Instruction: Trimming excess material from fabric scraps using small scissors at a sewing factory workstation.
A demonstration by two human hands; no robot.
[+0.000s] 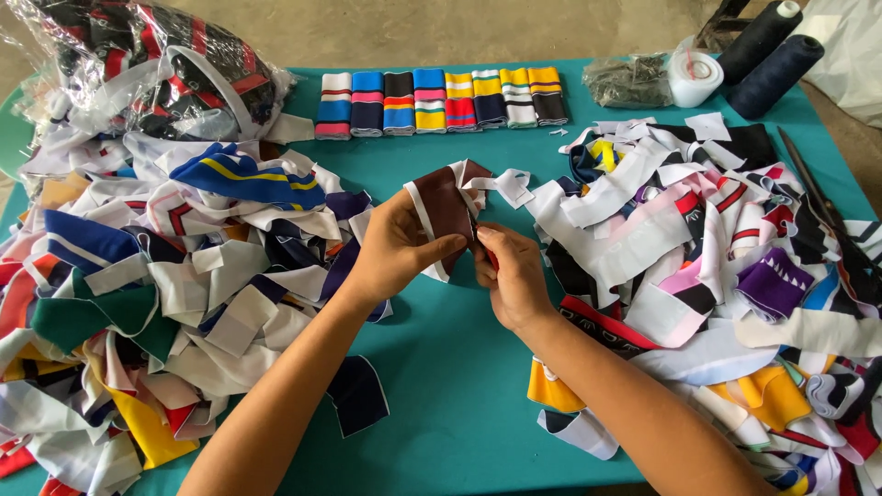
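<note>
Both hands meet over the middle of the teal table, each pinching the same maroon strip edged in white. The left hand has thumb and fingers closed on the strip's lower left side; the right hand has fingertips closed on its lower right edge. The strip is lifted off the table, its white end trailing toward the right heap of mixed cloth strips. A larger left heap lies on the table's other side. At the table's far edge sits a row of folded striped bands, with a tape roll and two dark thread cones at the far right corner.
</note>
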